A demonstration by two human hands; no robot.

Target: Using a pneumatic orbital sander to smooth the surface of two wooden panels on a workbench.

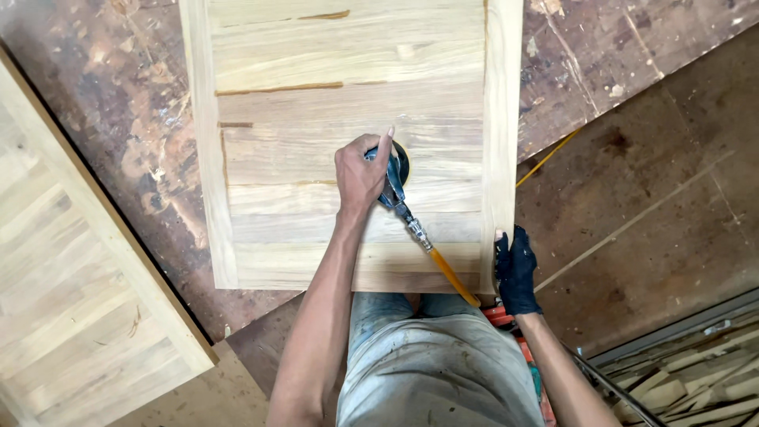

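Observation:
A pale wooden panel (316, 71) made of glued boards lies on a worn, stained worktable (118, 95). My bare left hand (360, 175) grips a small round air sander (398, 170) that is pressed flat on the middle of the panel. A metal coupling and a yellow air hose (452, 277) trail from the sander back toward my body. My right hand (515, 269), in a black glove, holds the near right edge of the panel, fingers wrapped over its side rail.
A second pale wooden panel (71, 300) lies at the lower left, angled beside the table. Several wood offcuts and strips (696, 379) are piled at the lower right. The brown floor (656, 205) lies to the right.

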